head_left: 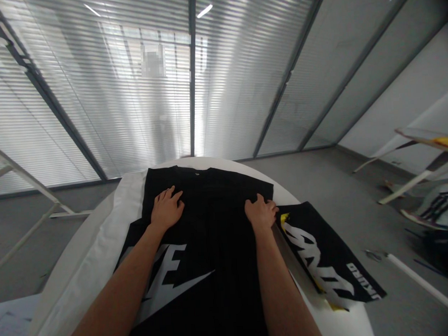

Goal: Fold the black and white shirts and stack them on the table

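Observation:
A black T-shirt (211, 208) with a large white logo lies spread over a round white table (83, 263). My left hand (167, 207) rests flat on the upper left part of the shirt, fingers stretched out. My right hand (261, 212) sits at the shirt's right edge with its fingers curled over the fabric there. A second black garment (324, 255) with white and yellow lettering lies folded on the table just right of my right hand.
A white cloth (101, 242) lies under the shirt on the left. Glass walls with blinds (150, 92) stand behind the table. White frames (21, 196) stand at left, and a table, clothes and a white pole (422, 283) are on the floor at right.

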Demonstrator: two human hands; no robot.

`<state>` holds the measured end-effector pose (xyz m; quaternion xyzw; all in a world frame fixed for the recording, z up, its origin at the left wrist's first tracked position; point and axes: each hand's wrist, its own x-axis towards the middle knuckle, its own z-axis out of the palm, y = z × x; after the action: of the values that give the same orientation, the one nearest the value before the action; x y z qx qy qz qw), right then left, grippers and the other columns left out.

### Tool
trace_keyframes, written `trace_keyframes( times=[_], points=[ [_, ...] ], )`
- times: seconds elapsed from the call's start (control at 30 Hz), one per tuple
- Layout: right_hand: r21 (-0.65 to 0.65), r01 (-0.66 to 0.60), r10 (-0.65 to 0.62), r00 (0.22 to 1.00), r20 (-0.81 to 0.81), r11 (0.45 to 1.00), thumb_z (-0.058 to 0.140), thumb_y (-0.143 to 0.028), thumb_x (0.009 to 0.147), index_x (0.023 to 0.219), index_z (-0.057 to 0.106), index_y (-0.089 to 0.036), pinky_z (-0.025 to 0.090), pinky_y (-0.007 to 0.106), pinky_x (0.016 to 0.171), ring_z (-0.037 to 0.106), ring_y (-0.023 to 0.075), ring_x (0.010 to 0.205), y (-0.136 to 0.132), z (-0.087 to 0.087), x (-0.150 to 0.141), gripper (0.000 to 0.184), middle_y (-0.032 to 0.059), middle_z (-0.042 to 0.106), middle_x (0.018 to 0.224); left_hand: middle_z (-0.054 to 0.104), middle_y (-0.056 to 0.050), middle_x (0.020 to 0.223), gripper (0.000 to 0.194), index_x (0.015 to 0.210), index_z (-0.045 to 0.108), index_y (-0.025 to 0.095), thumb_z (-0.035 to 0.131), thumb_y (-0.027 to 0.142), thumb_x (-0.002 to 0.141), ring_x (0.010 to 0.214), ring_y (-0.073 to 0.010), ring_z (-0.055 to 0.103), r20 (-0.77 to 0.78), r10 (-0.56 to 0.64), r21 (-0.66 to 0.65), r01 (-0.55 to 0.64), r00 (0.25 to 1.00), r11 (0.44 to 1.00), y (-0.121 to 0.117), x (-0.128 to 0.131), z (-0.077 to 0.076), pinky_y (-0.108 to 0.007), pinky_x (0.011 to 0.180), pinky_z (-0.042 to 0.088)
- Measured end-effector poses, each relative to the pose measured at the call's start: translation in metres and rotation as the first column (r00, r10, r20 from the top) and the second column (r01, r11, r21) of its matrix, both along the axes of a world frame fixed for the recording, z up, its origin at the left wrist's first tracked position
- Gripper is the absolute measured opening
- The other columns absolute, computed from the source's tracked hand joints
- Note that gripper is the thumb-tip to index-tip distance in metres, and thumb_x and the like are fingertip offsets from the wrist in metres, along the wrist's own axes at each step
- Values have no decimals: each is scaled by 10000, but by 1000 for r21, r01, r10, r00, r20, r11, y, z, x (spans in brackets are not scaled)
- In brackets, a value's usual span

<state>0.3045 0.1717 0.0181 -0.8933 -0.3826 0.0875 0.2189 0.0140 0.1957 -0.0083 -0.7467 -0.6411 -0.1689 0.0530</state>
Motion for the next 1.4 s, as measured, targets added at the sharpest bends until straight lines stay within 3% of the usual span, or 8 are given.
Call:
trace_keyframes(
  times=[0.37, 0.6, 0.83, 1.07, 1.17, 1.23, 1.33, 1.4],
  points=[
    [-77, -240, 246, 966, 84, 968, 413, -339, 899, 1383, 519, -224, 265, 584, 1050, 335, 366, 1341, 7, -13, -5, 509, 163, 383, 1480, 484, -79, 1442, 441, 1299, 596, 280, 438, 348, 893, 1298, -282, 436, 0, 0, -7, 0, 1000, 1000, -1, 0, 1, -459, 1035, 360],
    [52, -71, 67, 995, 76, 996, 438, -348, 899, 1397, 509, -236, 247, 566, 1065, 231, 392, 1406, 8, -22, -2, 516, 212, 297, 1518, 480, -74, 1447, 440, 1298, 596, 286, 443, 356, 892, 1299, -276, 435, -6, 12, -20, -12, 1000, 1000, -1, 1, 2, -456, 1037, 359],
    [83, -168, 160, 982, 99, 982, 450, -305, 864, 1305, 590, -119, 204, 580, 1090, 295, 385, 1373, 10, -33, 5, 499, 236, 403, 1443, 479, -70, 1450, 439, 1297, 597, 289, 441, 352, 892, 1305, -278, 432, 14, 17, -23, -17, 1000, 1000, -1, 2, 3, -462, 1049, 351],
    [423, -168, 240, 963, -123, 890, 477, -254, 779, 1184, 658, -58, 316, 398, 1104, 481, 268, 1243, 25, -30, 21, 484, 188, 570, 1288, 483, -66, 1448, 438, 1293, 603, 288, 451, 346, 886, 1304, -273, 434, 13, 24, -39, -23, 1000, 999, -1, 3, 5, -451, 1047, 355],
    [618, 65, 291, 840, -458, 784, 505, -227, 686, 1166, 655, -95, 428, 382, 1020, 574, 224, 1095, 29, -26, 26, 519, 120, 634, 1150, 483, -68, 1446, 435, 1290, 604, 284, 444, 343, 890, 1301, -272, 436, 13, 18, -31, -17, 1000, 999, -1, 2, 4, -453, 1045, 356],
    [625, 275, 357, 626, -693, 730, 487, -196, 640, 1206, 617, -119, 510, 347, 899, 631, 172, 904, 29, -20, 29, 585, 64, 655, 982, 483, -72, 1445, 434, 1288, 605, 281, 443, 344, 890, 1299, -275, 437, 12, 13, -20, -13, 1000, 1000, -1, 1, 3, -458, 1041, 358],
    [542, 417, 439, 323, -839, 729, 463, -177, 626, 1250, 563, -157, 551, 306, 765, 634, 135, 735, 26, -11, 34, 632, 25, 630, 848, 484, -71, 1444, 433, 1289, 603, 285, 446, 350, 890, 1299, -274, 436, 12, 15, -15, -14, 1000, 1000, -1, 1, 2, -456, 1041, 358],
    [510, 422, 446, 247, -860, 750, 456, -183, 642, 1242, 555, -170, 557, 299, 721, 635, 138, 723, 24, -8, 36, 608, 33, 629, 862, 483, -69, 1445, 435, 1292, 601, 286, 447, 350, 889, 1301, -272, 434, 12, 15, -19, -15, 1000, 1000, -1, 1, 2, -454, 1045, 355]
  ],
)
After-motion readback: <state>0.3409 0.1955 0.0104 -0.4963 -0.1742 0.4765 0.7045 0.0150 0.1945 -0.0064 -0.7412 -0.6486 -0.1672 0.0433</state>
